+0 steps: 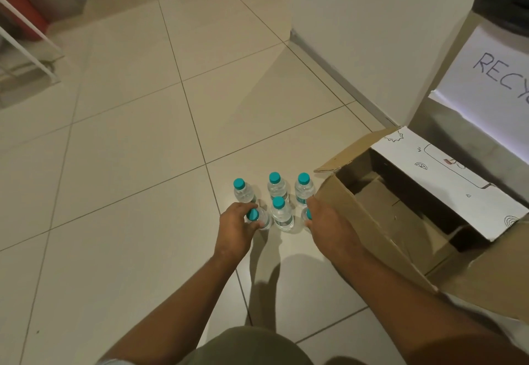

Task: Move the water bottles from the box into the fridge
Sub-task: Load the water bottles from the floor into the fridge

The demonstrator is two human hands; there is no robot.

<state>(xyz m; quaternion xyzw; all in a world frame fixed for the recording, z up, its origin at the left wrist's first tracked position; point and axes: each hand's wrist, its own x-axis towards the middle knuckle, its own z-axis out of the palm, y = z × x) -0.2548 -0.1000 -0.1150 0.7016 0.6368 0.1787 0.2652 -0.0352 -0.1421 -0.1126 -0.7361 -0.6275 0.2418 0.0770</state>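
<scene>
Clock convention: 12 = straight away from the wearer, up the frame.

Nearest: both forearms reach out toward 12 over the tiled floor (128,164).

Left hand (236,228): fingers and thumb curled round the shoulder of the near-left bottle (259,219); teal cap shows between them.

Right hand (326,224): back of hand to camera, fingers wrapped round the near-right bottle (308,215). Only a sliver of cap and the thumb show, so the grip is judged closed, not seen in full.

Near-middle bottle (282,215) stands free between the two hands, touched by neither.

Beyond, at 12 from the hands: far-left bottle (242,191), far-middle bottle (276,185) and far-right bottle (304,188). All six stand upright on the floor, long axis vertical, caps up, close-packed in two rows of three.

Cardboard box (372,230): at 3 from the cluster, just beside the right hand, flaps open. No bottles visible inside.

Farther, at 1 to 2: white panel (357,35), possibly the fridge side. Cannot confirm; no open door in view. A box with a handwritten "RECY" sign (492,78) stands to its right.

Judgement: each hand has its own bottle directly under it, so the coming lift is straight up along the axis, clearing neighbouring caps. The right hand is nearer the white panel.
</scene>
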